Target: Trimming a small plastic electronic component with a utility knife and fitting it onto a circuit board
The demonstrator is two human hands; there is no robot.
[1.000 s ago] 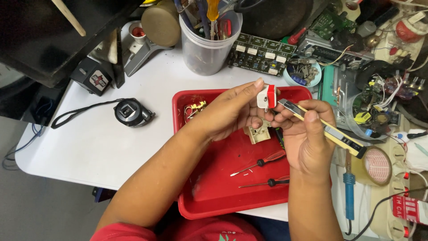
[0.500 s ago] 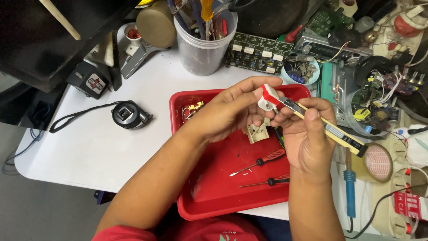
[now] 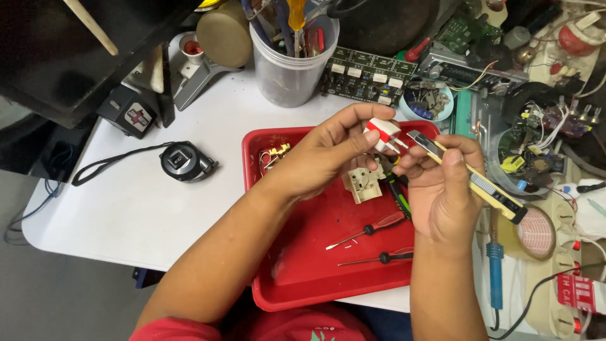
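We see two red-handled screwdrivers point(image 3: 372, 228) lying in the red tray point(image 3: 303, 278), a tape measure point(image 3: 183, 161) on the white worktop point(image 3: 126, 208).

Left hand point(image 3: 338, 148) fingers pinched, right hand point(image 3: 442, 189) fisted, both hands raised close together

Since a second ago the left hand point(image 3: 334, 151) has turned the red-and-white plug point(image 3: 382, 134), so its metal pins now face the right hand point(image 3: 442, 189), whose yellow utility knife point(image 3: 470, 180) tip has closed in beside them.
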